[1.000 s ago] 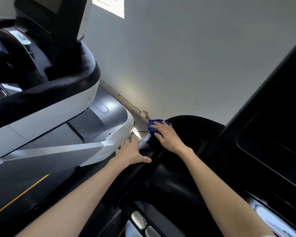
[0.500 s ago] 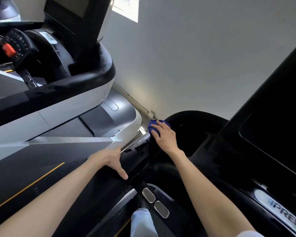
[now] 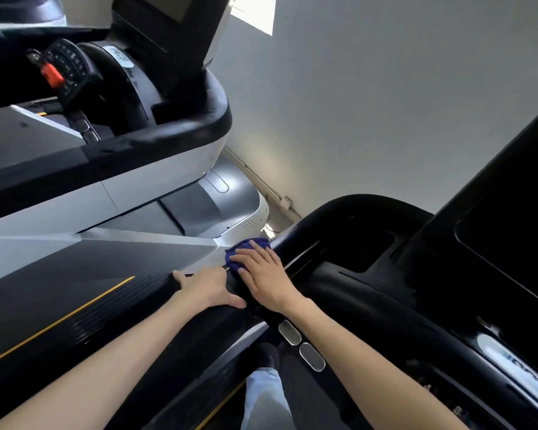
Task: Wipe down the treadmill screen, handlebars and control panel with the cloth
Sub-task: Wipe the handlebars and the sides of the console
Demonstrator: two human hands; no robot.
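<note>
- The black treadmill [image 3: 385, 283] is filling the right side, and I judge that its handlebar [image 3: 295, 238] is the part being wiped.
- The left hand [image 3: 210, 290] is lying flat on the bar, fingers spread, holding nothing.
- The right hand [image 3: 266, 276] is pressing the blue cloth [image 3: 246, 245] onto the bar with straight fingers.
- The next move is probably calling for a steady slide along the bar.

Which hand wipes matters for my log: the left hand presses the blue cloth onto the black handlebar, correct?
No. It is the right hand that presses the blue cloth onto the black handlebar, as the head view shows. The left hand rests bare beside it.
</note>
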